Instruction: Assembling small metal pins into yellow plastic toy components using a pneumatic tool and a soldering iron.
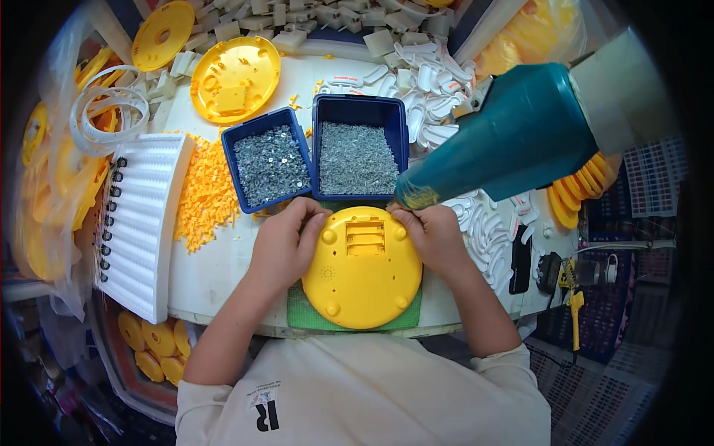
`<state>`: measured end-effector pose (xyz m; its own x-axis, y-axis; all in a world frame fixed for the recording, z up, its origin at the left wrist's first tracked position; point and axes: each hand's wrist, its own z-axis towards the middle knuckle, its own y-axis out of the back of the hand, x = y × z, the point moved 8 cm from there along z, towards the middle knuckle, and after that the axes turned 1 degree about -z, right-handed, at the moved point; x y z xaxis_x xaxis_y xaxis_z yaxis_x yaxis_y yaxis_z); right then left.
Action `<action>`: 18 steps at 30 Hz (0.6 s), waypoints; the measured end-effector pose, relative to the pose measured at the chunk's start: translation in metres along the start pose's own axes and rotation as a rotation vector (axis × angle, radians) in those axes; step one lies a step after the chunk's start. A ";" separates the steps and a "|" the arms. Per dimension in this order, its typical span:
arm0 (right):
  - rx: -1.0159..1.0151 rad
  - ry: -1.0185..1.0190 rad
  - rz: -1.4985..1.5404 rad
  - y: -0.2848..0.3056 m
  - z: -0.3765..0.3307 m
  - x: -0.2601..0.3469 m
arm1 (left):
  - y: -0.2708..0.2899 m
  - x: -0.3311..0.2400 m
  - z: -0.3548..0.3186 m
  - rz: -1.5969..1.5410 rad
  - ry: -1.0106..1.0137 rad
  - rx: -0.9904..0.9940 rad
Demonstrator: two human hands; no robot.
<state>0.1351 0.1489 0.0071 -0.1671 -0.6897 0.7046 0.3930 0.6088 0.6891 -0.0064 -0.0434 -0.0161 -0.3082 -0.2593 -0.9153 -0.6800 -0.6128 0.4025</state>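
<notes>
A round yellow plastic housing [362, 290] with an open battery compartment faces up in front of me, partly over a green mat [301, 312]. My left hand [288, 238] is closed at its upper left edge, with the thumb along the rim. At the upper right edge my right hand [431, 236] grips the rim between thumb and curled fingers. Just beyond the housing stand two blue bins: the left bin [229, 137] holds small metal pieces, and the right bin [361, 108] holds many small screws. What lies under the fingertips is hidden.
A teal tapered duct [513, 134] reaches in from the upper right, its tip close to my right hand. Small orange-yellow parts [201, 193] lie beside a white foam tray [145, 223]. White curved pieces [487, 238], a dark phone-like slab [521, 260] and a yellow disc [235, 78] lie around.
</notes>
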 end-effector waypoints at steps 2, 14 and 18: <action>0.020 -0.030 -0.019 -0.004 -0.003 -0.007 | -0.002 0.000 0.004 -0.042 0.031 0.034; 0.060 -0.170 0.152 0.006 0.004 -0.010 | -0.007 0.012 0.014 -0.201 0.191 0.042; -0.047 0.059 0.004 0.006 0.033 0.002 | -0.007 0.006 0.018 -0.101 0.184 0.092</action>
<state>0.1075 0.1639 0.0185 -0.1124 -0.7102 0.6950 0.4356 0.5934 0.6768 -0.0154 -0.0269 -0.0238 -0.1140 -0.3370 -0.9346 -0.7619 -0.5741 0.3000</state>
